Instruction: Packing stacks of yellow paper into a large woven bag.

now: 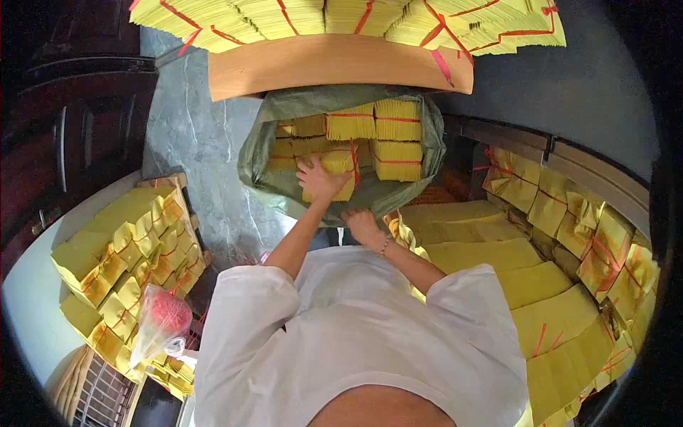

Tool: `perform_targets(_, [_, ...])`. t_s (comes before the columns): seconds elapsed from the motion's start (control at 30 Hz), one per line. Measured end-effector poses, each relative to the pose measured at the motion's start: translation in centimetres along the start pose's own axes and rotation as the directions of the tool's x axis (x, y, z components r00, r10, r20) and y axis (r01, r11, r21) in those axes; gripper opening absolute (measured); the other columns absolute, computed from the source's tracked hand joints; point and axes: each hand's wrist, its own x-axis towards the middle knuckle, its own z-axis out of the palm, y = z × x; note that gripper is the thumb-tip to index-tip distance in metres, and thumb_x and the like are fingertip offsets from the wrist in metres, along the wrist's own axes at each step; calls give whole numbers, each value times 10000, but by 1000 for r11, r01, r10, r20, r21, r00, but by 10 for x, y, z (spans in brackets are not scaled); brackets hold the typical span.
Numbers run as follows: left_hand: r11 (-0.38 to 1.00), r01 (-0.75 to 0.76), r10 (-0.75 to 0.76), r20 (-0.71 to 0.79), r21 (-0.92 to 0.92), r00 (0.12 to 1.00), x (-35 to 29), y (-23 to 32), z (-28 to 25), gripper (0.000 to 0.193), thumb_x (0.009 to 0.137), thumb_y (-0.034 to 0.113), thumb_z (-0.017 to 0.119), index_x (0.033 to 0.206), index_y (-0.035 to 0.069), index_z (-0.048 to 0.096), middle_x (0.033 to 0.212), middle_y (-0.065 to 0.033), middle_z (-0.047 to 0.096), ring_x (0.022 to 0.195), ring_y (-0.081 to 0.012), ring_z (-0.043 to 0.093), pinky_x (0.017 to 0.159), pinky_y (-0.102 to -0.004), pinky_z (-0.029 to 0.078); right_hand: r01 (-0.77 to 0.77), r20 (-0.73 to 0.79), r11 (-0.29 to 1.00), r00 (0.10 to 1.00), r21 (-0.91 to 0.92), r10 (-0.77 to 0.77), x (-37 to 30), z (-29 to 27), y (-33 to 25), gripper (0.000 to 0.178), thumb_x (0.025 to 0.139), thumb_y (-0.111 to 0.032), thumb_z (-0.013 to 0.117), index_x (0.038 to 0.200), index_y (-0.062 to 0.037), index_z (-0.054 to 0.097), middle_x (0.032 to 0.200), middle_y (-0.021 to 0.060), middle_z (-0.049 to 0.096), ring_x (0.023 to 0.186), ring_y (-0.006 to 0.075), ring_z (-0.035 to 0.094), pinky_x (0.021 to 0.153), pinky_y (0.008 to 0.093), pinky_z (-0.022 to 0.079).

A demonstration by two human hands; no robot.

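Observation:
A green woven sack [284, 107] stands with its mouth wide in front of me. Inside it sit several bundles of yellow paper [398, 153] tied with red string. My left hand [319, 179] reaches over the rim and lies with spread fingers on the nearest yellow paper bundle [340, 162], whose red tie stands up on its right side. At the sack's near rim, my right hand [364, 228] has its fingers curled over the green edge. Its fingertips are partly hidden there. Deeper bundles at the sack's left lie in shadow.
A wooden tabletop [341, 64] beyond the sack carries rows of tied yellow paper [306, 18]. More yellow stacks [128, 263] rise at left, beside a plastic bag of red string [169, 313]. Yellow paper stacks [541, 306] fill the right. A dark door [78, 128] is at far left.

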Motion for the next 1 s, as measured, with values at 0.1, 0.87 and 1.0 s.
perform_targets(0.1, [999, 34, -34, -46, -2, 998, -6, 14, 26, 1054, 454, 530, 808, 1294, 86, 351, 1410, -240, 198, 1188, -442, 322, 936, -529, 315, -3, -22, 1000, 1000, 15, 4, -11, 11, -6, 237, 715, -95, 572, 951, -87, 580, 838, 109, 583, 787, 281, 608, 670, 372, 503])
perform_targets(0.87, [984, 103, -113, -69, -144, 991, 16, 83, 64, 1405, 435, 530, 843, 1443, 108, -40, 1433, -319, 82, 1320, -462, 140, 1054, -561, 180, 73, -258, 986, 966, 152, -32, -8, -12, 9, 148, 757, -117, 497, 843, -25, 575, 788, 171, 609, 655, 318, 611, 551, 434, 490])
perform_targets(1.0, [978, -78, 34, -221, -192, 975, 32, 37, 78, 1256, 497, 498, 817, 1435, 113, 75, 1409, -293, 149, 1262, -456, 234, 1023, -501, 277, 21, -48, 985, 999, 174, -12, 4, -22, 4, 293, 793, -124, 533, 1076, -51, 542, 882, 161, 598, 793, 332, 603, 686, 421, 499])
